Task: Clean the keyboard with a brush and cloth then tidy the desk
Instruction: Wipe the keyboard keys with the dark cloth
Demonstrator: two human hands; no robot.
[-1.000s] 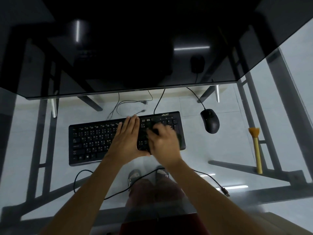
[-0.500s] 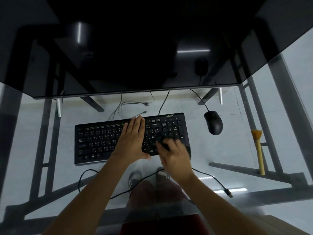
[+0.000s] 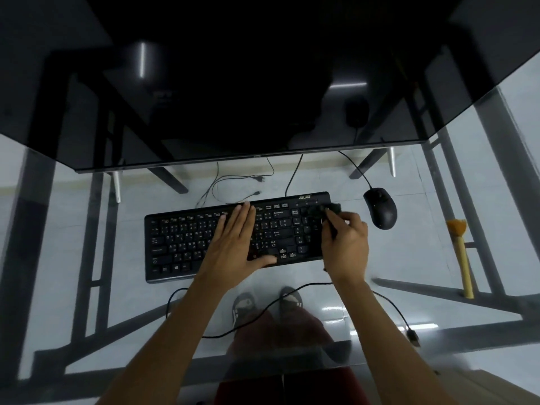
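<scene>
A black keyboard (image 3: pixel 181 244) lies on the glass desk (image 3: pixel 423 258) below the monitor. My left hand (image 3: pixel 236 244) rests flat on its middle keys, fingers straight. My right hand (image 3: pixel 346 244) grips a dark cloth (image 3: pixel 330 210) and presses it on the number pad at the keyboard's far right corner. The cloth is dark and blurred, so its outline is hard to make out. A brush (image 3: pixel 461 252) with orange bristles and a yellow handle lies on the desk to the right, away from both hands.
A black mouse (image 3: pixel 380 207) sits just right of the keyboard, close to my right hand. A large dark monitor (image 3: pixel 233 83) overhangs the back of the desk. A loose black cable (image 3: pixel 391 308) with a USB plug runs along the front. Thin wires (image 3: pixel 233 182) lie behind the keyboard.
My right hand has moved the cloth from the keyboard's lower right up to its far right corner. My left hand stayed flat on the keys. The camera view shifted slightly.
</scene>
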